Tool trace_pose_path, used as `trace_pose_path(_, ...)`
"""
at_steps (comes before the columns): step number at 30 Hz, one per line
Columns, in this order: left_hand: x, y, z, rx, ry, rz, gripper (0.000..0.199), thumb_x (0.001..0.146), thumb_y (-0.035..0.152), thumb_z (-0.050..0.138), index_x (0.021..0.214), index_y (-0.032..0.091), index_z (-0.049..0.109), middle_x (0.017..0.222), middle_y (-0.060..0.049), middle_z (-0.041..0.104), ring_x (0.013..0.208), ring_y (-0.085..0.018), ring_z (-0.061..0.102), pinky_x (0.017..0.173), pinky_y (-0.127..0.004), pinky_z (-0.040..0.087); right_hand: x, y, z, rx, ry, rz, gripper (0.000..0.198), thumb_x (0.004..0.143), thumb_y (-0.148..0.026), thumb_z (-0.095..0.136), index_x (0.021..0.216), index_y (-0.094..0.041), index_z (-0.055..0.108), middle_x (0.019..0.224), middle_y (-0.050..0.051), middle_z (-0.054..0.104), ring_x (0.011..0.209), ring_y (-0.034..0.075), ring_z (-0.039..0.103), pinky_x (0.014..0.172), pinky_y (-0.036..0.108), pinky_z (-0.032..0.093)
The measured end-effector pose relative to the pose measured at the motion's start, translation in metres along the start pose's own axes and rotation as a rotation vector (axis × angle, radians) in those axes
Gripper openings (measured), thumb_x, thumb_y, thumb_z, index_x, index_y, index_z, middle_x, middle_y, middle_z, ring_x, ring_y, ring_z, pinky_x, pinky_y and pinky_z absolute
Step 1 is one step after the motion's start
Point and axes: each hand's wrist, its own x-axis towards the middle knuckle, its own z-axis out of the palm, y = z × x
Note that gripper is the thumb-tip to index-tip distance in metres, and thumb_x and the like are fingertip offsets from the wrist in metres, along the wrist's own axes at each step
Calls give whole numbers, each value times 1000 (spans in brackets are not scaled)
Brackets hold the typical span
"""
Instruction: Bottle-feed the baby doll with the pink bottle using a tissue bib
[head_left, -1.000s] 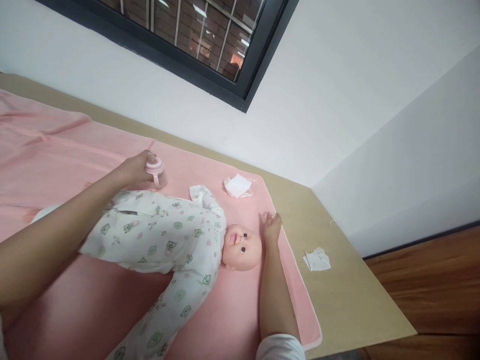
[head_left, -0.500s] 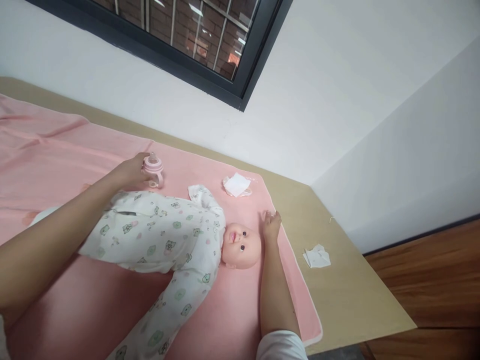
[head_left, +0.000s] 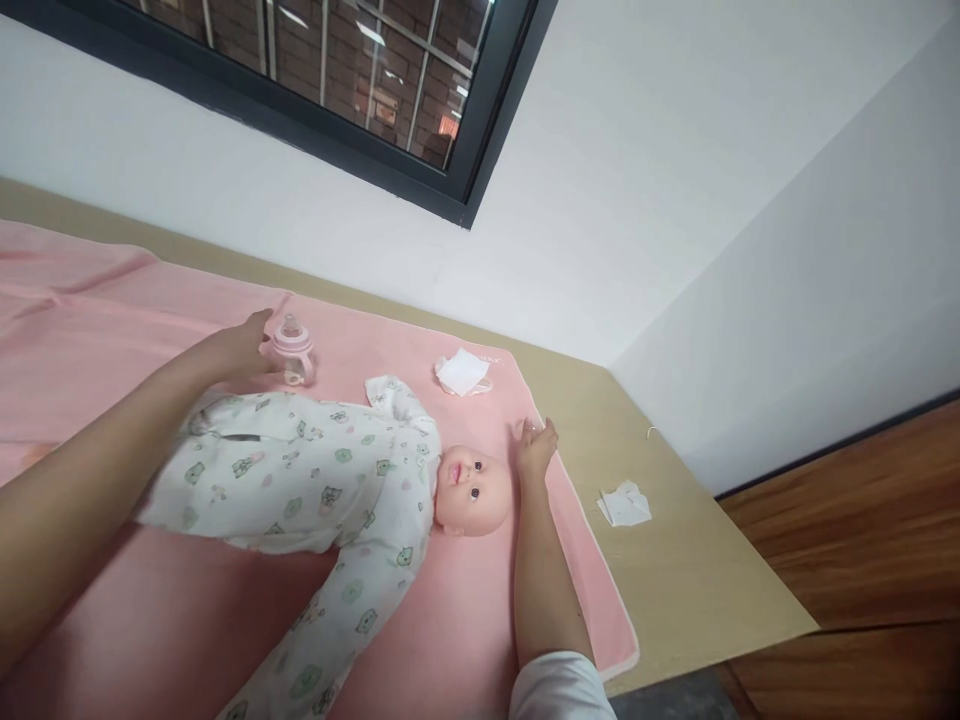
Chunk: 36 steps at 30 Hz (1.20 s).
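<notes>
A pink baby bottle (head_left: 294,352) with a clear teat and side handles stands upright on the pink blanket (head_left: 442,640). My left hand (head_left: 241,350) is just to its left, fingers spread and curved toward it; whether a lower fingertip still touches the bottle is hard to make out. Past the head of the baby doll (head_left: 476,490), my right hand (head_left: 537,447) rests near the blanket's edge. Its fingers are bent around a small clear, cap-like thing (head_left: 521,428), mostly hidden. On its back lies the doll, in a white patterned suit, beneath my left forearm.
A white folded tissue on a crinkled wrapper (head_left: 463,372) lies on the blanket beyond the doll. Another white tissue (head_left: 625,504) is on the wooden tabletop (head_left: 697,580) at right. Behind are a white wall and a dark-framed window (head_left: 457,195).
My left hand has drawn back leftward from the bottle, its fingers loosening; the bottle stays standing. My right hand keeps its place beside the doll's head. The whole view has shifted slightly.
</notes>
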Motion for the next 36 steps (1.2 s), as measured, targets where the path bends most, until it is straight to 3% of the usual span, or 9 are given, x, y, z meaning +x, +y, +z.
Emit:
trace_pose_path(4, -10, 5, -19, 129, 95, -46, 94, 84, 37, 59, 156, 2, 8, 140, -31, 50, 134, -49, 41, 101, -54, 40, -4, -11, -6, -41, 147, -151, 66, 95, -51, 38, 140, -3, 39, 145, 30, 41, 142, 36, 34, 118, 58, 23)
trace_pose_path(7, -31, 22, -33, 160, 281, 42, 87, 89, 47, 52, 155, 3, 16, 138, -26, 53, 135, -44, 39, 107, -52, 35, -7, -20, -7, -7, 196, -265, 57, 97, -45, 32, 140, -7, 39, 145, 27, 40, 142, 32, 35, 118, 55, 28)
trace_pose_path(10, -58, 57, -37, -13, 379, 202, 82, 88, 59, 48, 154, 14, 30, 140, -15, 55, 125, -36, 51, 106, -45, 40, -12, -28, -1, 62, 89, -348, 50, 97, -40, 31, 136, -13, 43, 137, 23, 48, 132, 28, 46, 109, 49, 42)
trace_pose_path(13, -73, 102, -29, -127, 161, 405, 76, 84, 64, 45, 144, 19, 47, 142, -10, 55, 127, -32, 51, 108, -42, 39, -18, -36, 5, 136, -30, -405, 45, 96, -35, 32, 133, -15, 46, 132, 20, 51, 117, 24, 56, 99, 43, 50)
trace_pose_path(16, -70, 145, -12, -138, -118, 516, 73, 84, 66, 45, 140, 20, 53, 149, -9, 51, 135, -31, 45, 111, -39, 36, -25, -41, 10, 171, -112, -423, 43, 94, -29, 33, 133, -17, 47, 130, 18, 53, 110, 22, 59, 96, 41, 51)
trace_pose_path(21, -58, 207, 24, -32, -488, 703, 64, 87, 58, 44, 135, 19, 59, 140, -10, 61, 119, -25, 60, 96, -27, 45, -31, -42, 14, 172, -251, -369, 43, 88, -20, 37, 128, -17, 51, 126, 15, 56, 112, 22, 57, 97, 40, 50)
trace_pose_path(28, -52, 261, 77, 73, -687, 669, 72, 78, 71, 53, 111, 10, 73, 108, -19, 74, 90, -28, 67, 79, -32, 51, -30, -38, 14, 204, -312, -318, 40, 86, -17, 37, 121, -18, 57, 125, 13, 57, 112, 21, 57, 99, 39, 48)
trace_pose_path(32, -45, 274, 95, 81, -871, 588, 82, 71, 83, 51, 101, 11, 77, 92, -18, 75, 74, -25, 67, 65, -30, 53, -30, -35, 14, 253, -322, -275, 37, 85, -18, 41, 118, -20, 58, 123, 10, 58, 106, 19, 59, 95, 36, 50)
trace_pose_path(36, -40, 276, 108, 105, -927, 570, 75, 68, 83, 56, 90, 15, 78, 77, -13, 74, 74, -25, 67, 67, -29, 54, -33, -37, 15, 267, -377, -268, 34, 85, -19, 41, 113, -22, 61, 119, 7, 61, 99, 18, 60, 90, 33, 52)
